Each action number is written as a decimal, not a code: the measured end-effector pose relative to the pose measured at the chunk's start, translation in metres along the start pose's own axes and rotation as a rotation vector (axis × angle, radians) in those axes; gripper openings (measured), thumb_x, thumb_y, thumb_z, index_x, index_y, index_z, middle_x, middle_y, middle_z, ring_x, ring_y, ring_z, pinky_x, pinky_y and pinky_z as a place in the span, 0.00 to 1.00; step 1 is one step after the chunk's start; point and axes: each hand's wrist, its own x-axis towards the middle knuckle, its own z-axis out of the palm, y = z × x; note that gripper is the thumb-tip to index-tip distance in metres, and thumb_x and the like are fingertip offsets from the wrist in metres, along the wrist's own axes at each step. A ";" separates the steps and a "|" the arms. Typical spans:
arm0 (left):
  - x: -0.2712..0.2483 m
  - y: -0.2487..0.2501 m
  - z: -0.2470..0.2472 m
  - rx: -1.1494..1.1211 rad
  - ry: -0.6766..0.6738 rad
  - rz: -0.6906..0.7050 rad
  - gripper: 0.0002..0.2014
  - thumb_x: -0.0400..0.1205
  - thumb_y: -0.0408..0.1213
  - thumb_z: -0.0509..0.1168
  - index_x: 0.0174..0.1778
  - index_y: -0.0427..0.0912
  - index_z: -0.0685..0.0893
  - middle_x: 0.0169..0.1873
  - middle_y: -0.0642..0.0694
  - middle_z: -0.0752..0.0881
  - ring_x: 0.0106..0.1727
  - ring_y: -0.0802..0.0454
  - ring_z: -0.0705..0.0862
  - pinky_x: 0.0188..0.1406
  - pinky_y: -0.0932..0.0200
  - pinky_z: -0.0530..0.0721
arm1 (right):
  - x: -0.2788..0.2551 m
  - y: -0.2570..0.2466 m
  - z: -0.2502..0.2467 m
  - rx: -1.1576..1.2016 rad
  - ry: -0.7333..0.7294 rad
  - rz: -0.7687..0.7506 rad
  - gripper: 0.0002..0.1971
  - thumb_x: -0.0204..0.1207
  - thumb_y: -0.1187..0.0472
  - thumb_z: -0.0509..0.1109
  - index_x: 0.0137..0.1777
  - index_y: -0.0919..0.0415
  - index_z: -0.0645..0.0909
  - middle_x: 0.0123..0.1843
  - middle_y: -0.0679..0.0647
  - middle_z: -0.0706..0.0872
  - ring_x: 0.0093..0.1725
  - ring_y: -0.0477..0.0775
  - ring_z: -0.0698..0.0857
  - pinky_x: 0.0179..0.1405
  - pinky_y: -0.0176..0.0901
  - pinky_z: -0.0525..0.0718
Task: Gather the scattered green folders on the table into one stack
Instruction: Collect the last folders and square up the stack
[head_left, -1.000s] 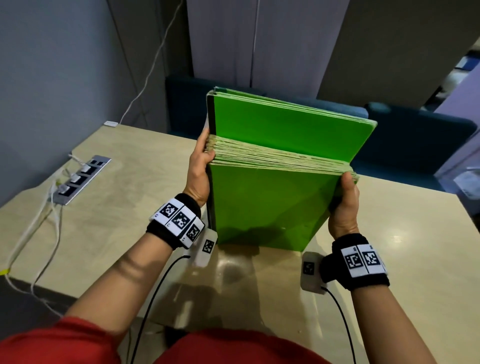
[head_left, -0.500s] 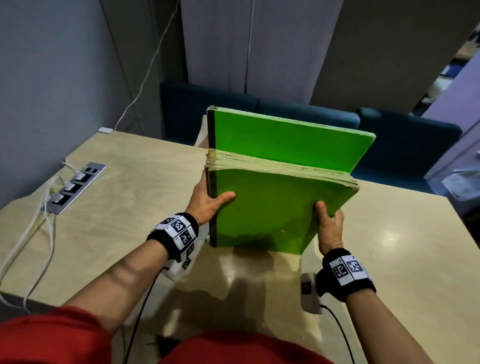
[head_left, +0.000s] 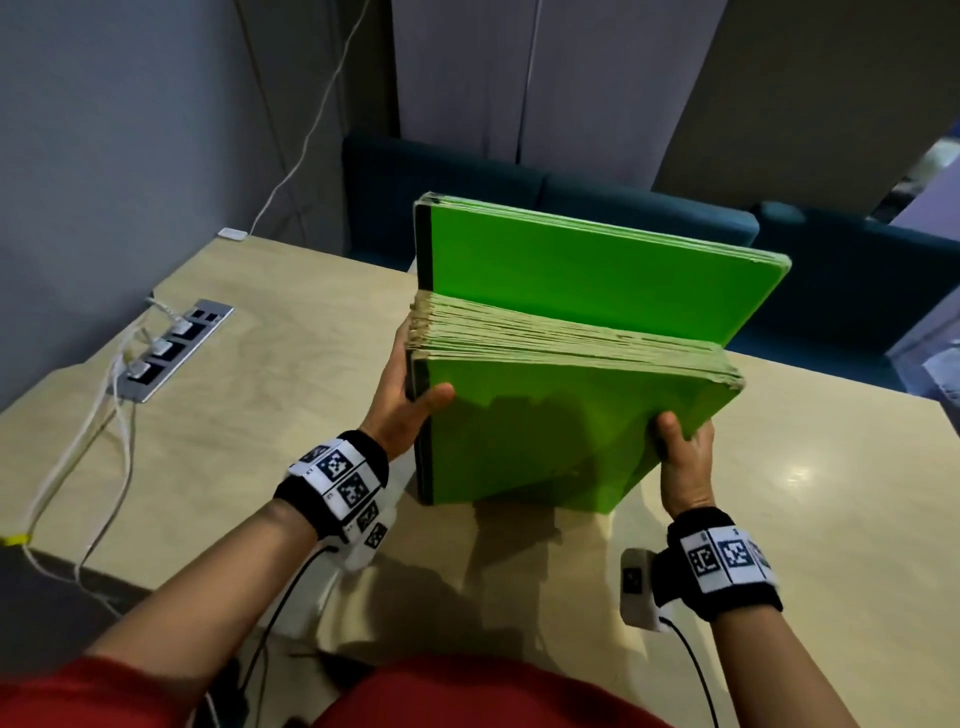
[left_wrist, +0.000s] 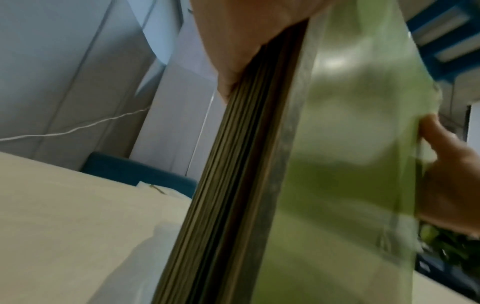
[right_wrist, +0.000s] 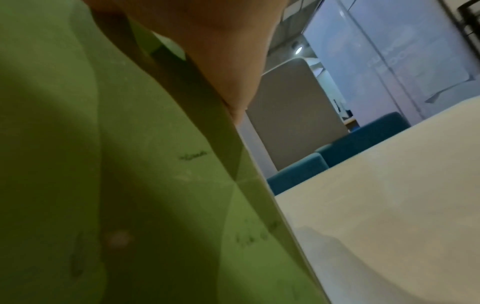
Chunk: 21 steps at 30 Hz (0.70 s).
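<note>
I hold the stack of green folders (head_left: 545, 431) upright on its lower edge on the table (head_left: 234, 441), directly in front of my torso, with the dark spines facing left. My left hand (head_left: 402, 402) grips the spine side of the stack: the thumb lies across the near green cover and the fingers wrap behind, out of sight in the head view. My right hand (head_left: 683, 460) grips the opposite, open edge low down, with the thumb pressed on the near cover and the fingers curled behind it. The stack is not flush: a rear group of folders (head_left: 571, 270) stands higher than the front group, and the pale page edges of the front group show as a stepped band between the two green faces. In the left wrist view, the layered dark spines (left_wrist: 233, 185) run diagonally past my palm, and my right hand is visible at the far edge of the cover. In the right wrist view, the near cover (right_wrist: 91, 164) fills most of the frame and carries faint handwritten marks. A recessed power strip (head_left: 171, 353) with white cables (head_left: 88, 441) plugged in sits in the table well to the left. Blue seating (head_left: 857, 270) stands behind the table.
</note>
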 end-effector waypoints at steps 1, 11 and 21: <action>0.001 0.004 0.001 -0.042 0.015 0.002 0.66 0.52 0.70 0.74 0.77 0.30 0.56 0.69 0.31 0.74 0.71 0.34 0.74 0.71 0.33 0.71 | 0.000 -0.001 0.000 -0.007 -0.012 -0.001 0.22 0.63 0.56 0.68 0.59 0.53 0.71 0.42 0.32 0.90 0.44 0.31 0.87 0.43 0.27 0.84; -0.007 -0.018 0.003 -0.050 -0.011 0.013 0.53 0.48 0.68 0.77 0.64 0.42 0.70 0.44 0.59 0.90 0.48 0.67 0.87 0.45 0.69 0.85 | -0.014 -0.002 0.008 -0.037 -0.013 0.037 0.18 0.68 0.74 0.71 0.48 0.50 0.75 0.34 0.31 0.89 0.38 0.35 0.87 0.33 0.24 0.83; -0.020 -0.031 -0.002 0.128 0.137 0.068 0.38 0.56 0.73 0.69 0.57 0.57 0.72 0.45 0.75 0.86 0.48 0.79 0.83 0.49 0.70 0.86 | -0.027 -0.001 0.008 -0.110 0.029 0.037 0.22 0.54 0.50 0.82 0.46 0.50 0.76 0.33 0.37 0.89 0.37 0.36 0.87 0.35 0.25 0.84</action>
